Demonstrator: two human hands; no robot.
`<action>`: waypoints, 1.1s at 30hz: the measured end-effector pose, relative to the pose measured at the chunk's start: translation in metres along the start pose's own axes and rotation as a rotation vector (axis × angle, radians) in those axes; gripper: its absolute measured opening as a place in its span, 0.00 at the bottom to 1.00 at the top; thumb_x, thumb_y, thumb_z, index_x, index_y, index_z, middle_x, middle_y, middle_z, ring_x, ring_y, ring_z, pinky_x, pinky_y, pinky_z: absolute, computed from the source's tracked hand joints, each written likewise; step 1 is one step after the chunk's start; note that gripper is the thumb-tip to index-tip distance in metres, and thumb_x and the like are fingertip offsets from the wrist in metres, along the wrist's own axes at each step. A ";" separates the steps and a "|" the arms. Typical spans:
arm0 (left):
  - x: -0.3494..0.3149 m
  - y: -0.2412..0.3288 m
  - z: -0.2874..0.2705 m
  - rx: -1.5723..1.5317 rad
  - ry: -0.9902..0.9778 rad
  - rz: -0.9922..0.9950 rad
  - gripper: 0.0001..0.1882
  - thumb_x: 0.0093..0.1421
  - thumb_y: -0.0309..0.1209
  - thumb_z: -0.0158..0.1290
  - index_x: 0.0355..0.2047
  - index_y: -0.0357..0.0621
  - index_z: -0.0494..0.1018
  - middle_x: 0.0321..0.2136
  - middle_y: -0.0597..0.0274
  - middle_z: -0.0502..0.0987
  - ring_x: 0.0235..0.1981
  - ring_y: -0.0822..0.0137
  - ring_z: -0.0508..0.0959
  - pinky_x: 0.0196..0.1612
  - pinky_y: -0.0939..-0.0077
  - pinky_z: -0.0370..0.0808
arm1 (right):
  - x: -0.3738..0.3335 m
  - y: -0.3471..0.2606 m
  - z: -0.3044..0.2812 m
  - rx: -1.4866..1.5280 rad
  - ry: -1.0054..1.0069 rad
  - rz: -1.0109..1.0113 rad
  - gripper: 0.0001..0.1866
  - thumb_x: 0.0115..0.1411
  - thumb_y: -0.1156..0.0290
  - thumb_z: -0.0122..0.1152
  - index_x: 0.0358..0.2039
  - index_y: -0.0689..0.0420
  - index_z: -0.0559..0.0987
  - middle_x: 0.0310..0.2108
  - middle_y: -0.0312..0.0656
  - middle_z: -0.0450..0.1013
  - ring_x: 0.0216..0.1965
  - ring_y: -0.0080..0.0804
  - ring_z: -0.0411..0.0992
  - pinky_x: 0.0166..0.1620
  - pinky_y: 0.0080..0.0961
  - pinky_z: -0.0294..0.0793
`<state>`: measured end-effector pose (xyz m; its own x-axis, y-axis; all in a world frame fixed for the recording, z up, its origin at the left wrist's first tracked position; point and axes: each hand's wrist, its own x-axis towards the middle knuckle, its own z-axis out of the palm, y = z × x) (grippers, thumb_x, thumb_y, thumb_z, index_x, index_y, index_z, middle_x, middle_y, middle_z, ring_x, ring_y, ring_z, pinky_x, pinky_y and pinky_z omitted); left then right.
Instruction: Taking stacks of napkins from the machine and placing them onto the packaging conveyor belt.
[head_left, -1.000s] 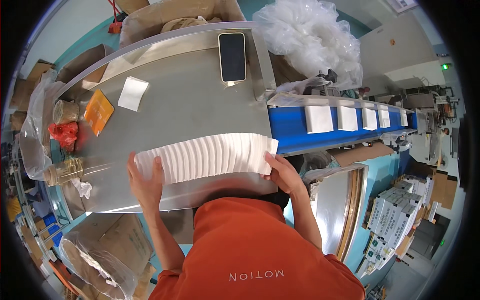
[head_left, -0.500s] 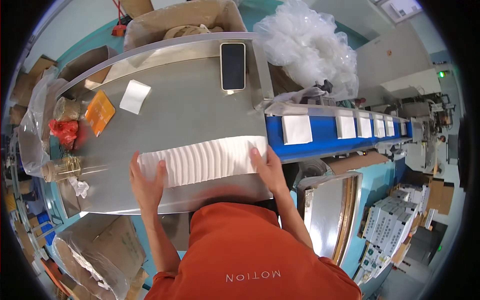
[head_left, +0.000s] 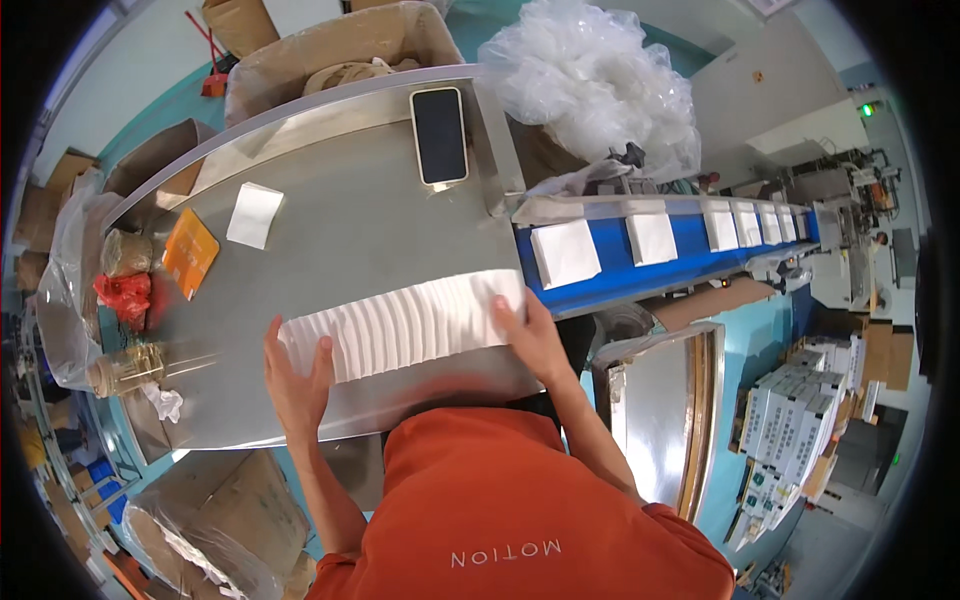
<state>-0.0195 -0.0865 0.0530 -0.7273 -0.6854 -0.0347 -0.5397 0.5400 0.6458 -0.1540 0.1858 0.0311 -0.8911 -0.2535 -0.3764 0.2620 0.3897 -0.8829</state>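
One long row of folded white pieces (head_left: 410, 325) is held lengthwise along the near edge of the metal table (head_left: 340, 230), its right end at the table's right edge, close to the blue conveyor belt (head_left: 612, 262). The left end is gripped between the parted thumb and fingers of the left hand (head_left: 300, 375); the right end is gripped by the right hand (head_left: 535, 335), the thumb laid over the top and the other fingers partly hidden. Whether the row rests on the table or is slightly lifted cannot be told. The step in hand is judged to be the gathering and steadying of the row, whose folds are slightly fanned. For the next move, even inward pressure from both ends appears to be called for, since the middle is spanned by no fingers and could splay. Similar white squares (head_left: 566, 253) are spaced along the belt; a loose white piece (head_left: 255, 215) and an orange packet (head_left: 190, 252) are seen toward the table's left edge, and a phone (head_left: 438, 136) near its far right corner.
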 end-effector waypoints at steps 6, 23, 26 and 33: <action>0.000 0.000 0.003 -0.010 0.063 -0.010 0.36 0.58 0.43 0.60 0.61 0.40 0.60 0.56 0.41 0.67 0.59 0.43 0.66 0.60 0.57 0.64 | -0.002 0.032 -0.007 0.227 -0.183 0.198 0.27 0.65 0.50 0.54 0.51 0.63 0.74 0.36 0.36 0.74 0.36 0.20 0.69 0.38 0.20 0.70; -0.002 0.002 0.004 0.000 -0.004 0.046 0.33 0.61 0.39 0.57 0.62 0.40 0.60 0.57 0.46 0.68 0.58 0.50 0.68 0.60 0.61 0.64 | 0.012 0.055 -0.024 0.929 0.147 0.253 0.21 0.67 0.58 0.55 0.49 0.63 0.72 0.44 0.43 0.74 0.40 0.29 0.74 0.44 0.25 0.73; 0.000 -0.025 0.010 -0.382 -0.047 -0.134 0.32 0.62 0.40 0.56 0.63 0.40 0.60 0.56 0.51 0.69 0.56 0.58 0.70 0.58 0.67 0.65 | 0.008 0.035 -0.013 0.691 0.031 0.279 0.28 0.67 0.50 0.52 0.54 0.62 0.71 0.42 0.42 0.73 0.44 0.30 0.72 0.49 0.27 0.70; 0.011 -0.030 0.007 -0.595 -0.173 -0.337 0.30 0.66 0.45 0.51 0.61 0.38 0.62 0.51 0.55 0.73 0.50 0.65 0.72 0.55 0.74 0.66 | 0.006 0.010 0.000 0.581 -0.002 0.256 0.21 0.67 0.56 0.53 0.50 0.61 0.74 0.37 0.32 0.74 0.36 0.19 0.70 0.37 0.19 0.68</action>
<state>-0.0141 -0.1064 0.0274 -0.6450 -0.6540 -0.3953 -0.4599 -0.0809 0.8843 -0.1564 0.1878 0.0199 -0.7734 -0.2177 -0.5954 0.6251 -0.1057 -0.7733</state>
